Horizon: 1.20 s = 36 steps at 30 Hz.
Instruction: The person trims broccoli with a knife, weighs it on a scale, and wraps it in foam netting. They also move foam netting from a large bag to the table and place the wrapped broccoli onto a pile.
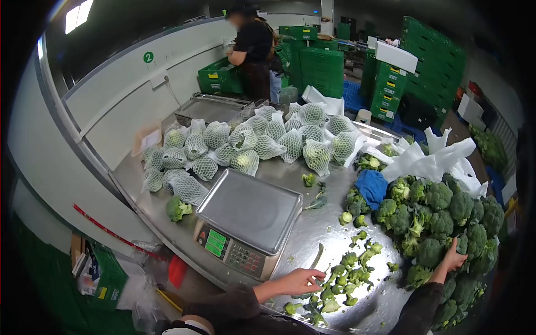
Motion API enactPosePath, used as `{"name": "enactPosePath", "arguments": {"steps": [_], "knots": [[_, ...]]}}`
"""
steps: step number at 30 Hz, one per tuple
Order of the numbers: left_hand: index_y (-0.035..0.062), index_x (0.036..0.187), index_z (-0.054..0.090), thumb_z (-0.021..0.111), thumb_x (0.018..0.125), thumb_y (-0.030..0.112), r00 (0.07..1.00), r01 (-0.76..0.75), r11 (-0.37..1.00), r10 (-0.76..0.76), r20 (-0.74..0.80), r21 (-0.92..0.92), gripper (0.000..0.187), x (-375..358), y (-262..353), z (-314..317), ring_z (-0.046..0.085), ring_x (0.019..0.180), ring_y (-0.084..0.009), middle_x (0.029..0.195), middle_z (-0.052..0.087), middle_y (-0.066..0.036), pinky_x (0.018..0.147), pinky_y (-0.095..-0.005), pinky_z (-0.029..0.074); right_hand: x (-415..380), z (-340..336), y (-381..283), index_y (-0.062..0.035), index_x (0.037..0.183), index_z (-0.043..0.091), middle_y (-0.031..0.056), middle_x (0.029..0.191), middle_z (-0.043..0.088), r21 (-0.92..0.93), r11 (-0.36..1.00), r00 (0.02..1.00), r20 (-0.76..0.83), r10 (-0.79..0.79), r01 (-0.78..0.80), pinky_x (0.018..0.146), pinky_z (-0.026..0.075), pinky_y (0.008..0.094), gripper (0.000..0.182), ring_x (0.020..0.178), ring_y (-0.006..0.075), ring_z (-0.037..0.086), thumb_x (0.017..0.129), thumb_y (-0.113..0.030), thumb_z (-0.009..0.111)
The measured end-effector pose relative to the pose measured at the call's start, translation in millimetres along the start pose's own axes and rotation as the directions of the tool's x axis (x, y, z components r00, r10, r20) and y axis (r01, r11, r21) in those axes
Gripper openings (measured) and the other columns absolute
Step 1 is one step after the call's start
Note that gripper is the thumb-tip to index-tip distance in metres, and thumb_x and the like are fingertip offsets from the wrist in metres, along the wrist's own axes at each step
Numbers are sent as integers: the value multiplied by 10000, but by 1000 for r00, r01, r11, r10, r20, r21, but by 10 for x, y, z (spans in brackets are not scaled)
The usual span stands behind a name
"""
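Note:
My right hand (455, 258) reaches into the heap of broccoli heads (441, 223) on the right, its fingers curled against a broccoli head (476, 240); part of the grip is hidden. Over the left edge of the loose broccoli trimmings (349, 276), my left hand (301, 281) hovers with its fingers loosely bent and apart, and I make out nothing in it. A curved, thin stem-like piece (318, 255) lies just beyond its fingertips. Left of the trimmings stands a digital scale (251, 209) with a bare metal pan and lit green displays.
Several broccoli heads in white foam net sleeves (243, 137) crowd the table's far side. One unsleeved broccoli piece (177, 208) sits left of the scale. A blue cloth (372, 188) and white wrapping (438, 162) lie by the heap. Beyond are a person (254, 50) and stacked green crates (321, 70).

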<state>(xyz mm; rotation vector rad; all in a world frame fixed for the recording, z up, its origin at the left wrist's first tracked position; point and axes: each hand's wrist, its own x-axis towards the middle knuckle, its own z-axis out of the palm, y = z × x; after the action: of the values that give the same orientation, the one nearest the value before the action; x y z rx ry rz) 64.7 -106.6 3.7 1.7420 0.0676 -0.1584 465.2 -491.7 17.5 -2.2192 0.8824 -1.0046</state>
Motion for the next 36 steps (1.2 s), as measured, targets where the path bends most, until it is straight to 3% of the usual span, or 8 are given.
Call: {"name": "enactPosePath", "arguments": {"steps": [10,15,18,21,24,26,30,36], "knots": [[16,1177,506,621,820,137,998,35,996,-31,62,-79,394,-107,-62,-63,594,853,-101,1079,592,-62,731,-225,488,-155,-461,244,-15,1246,452,196,1198,516,67,998,998,60,-9,5,883,411,446,852,1069,340,514,609,-511,726],[29,1250,429,633,807,101,999,-25,976,32,29,-214,493,-222,31,-299,582,965,-153,1134,560,-93,778,-265,479,-847,-1217,93,13,1210,459,107,1195,493,681,728,888,287,-359,74,927,372,327,543,1067,208,468,735,-113,691],[38,1326,321,700,751,155,992,-126,971,121,-40,-202,698,-245,401,-450,546,1030,-200,1239,488,-140,787,-305,484,-1546,-1772,-407,-32,1195,478,78,1168,498,747,649,662,415,-624,144,933,365,316,611,1072,191,477,630,-130,691],[80,1375,244,767,666,173,927,-343,939,344,-150,29,886,-214,630,-601,460,1174,-254,1329,395,-132,894,-369,423,-2209,-2069,-917,-40,1294,392,109,1211,496,772,635,205,626,-752,-28,924,381,340,835,1108,229,485,560,-249,731],[42,1366,239,794,613,241,889,-351,824,443,-119,445,957,-275,904,-825,362,1246,-288,1354,347,-187,1004,-382,323,-2816,-2369,-1344,-14,1341,294,174,1224,478,836,540,-212,512,-832,-102,946,378,373,940,1118,280,482,551,-227,758],[34,1356,265,814,562,267,917,-352,851,398,-40,389,993,-330,903,-958,340,1255,-314,1344,355,-183,1041,-383,263,-3153,-2512,-1585,-15,1362,227,220,1226,446,925,377,-347,340,-874,-41,967,368,384,962,1133,318,464,580,-234,744],[30,1286,371,830,517,247,949,-258,910,302,-94,325,922,-610,506,-1230,406,1184,-304,1278,395,-150,1009,-376,316,-3638,-2547,-1727,-12,1375,166,250,1248,407,920,370,-324,313,-893,-131,989,345,387,924,1163,345,429,659,-219,713],[56,1253,360,813,549,164,740,-199,973,226,-633,115,843,-937,59,-1673,428,1144,-237,1228,419,-101,979,-343,348,-3971,-2487,-1305,-18,1368,210,222,1264,427,897,380,-82,372,-925,-225,975,364,375,804,1152,306,452,765,-254,688]]}}
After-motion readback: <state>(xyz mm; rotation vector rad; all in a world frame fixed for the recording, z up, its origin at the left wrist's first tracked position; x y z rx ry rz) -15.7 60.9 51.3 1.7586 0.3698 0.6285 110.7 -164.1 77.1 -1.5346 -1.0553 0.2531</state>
